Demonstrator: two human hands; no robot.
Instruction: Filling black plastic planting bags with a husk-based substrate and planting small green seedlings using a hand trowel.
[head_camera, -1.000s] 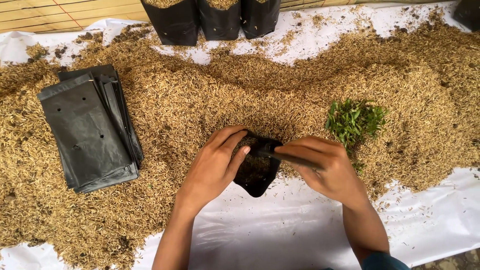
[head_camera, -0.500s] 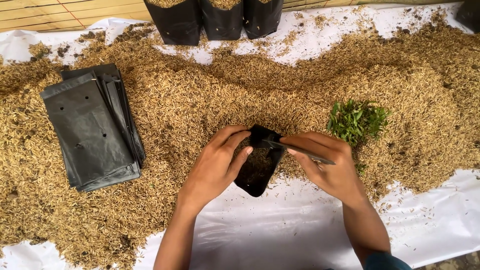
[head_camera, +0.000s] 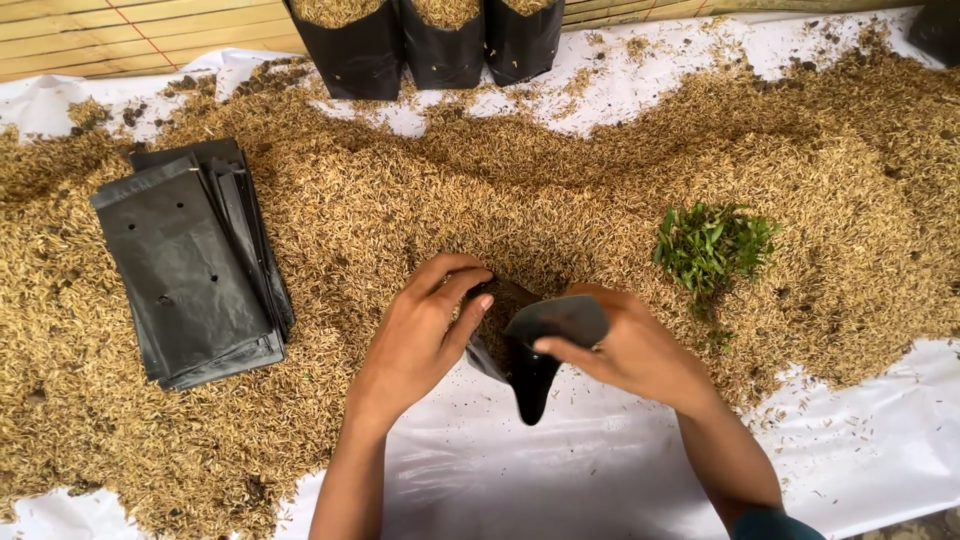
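While both hands met over the white sheet (head_camera: 600, 470), a thin, glossy black plastic bag (head_camera: 528, 350) hung between them, creased and tapering to a limp point at six o'clock. Its mouth gaped toward twelve o'clock, at the edge of the dry, golden husk heap (head_camera: 400, 210), coarse and loose. The left hand (head_camera: 420, 335) curled around the bag's rim, fingers pressed together over its edge. The right hand (head_camera: 640, 350) pinched the opposite lip between thumb and fingers, folding it into a smooth flap. At nine o'clock lay a flat stack of the same black bags (head_camera: 185, 265), punched with small holes. At two o'clock sat a bunch of small green leafy cuttings (head_camera: 712, 243). At twelve stood filled bags (head_camera: 440, 40)
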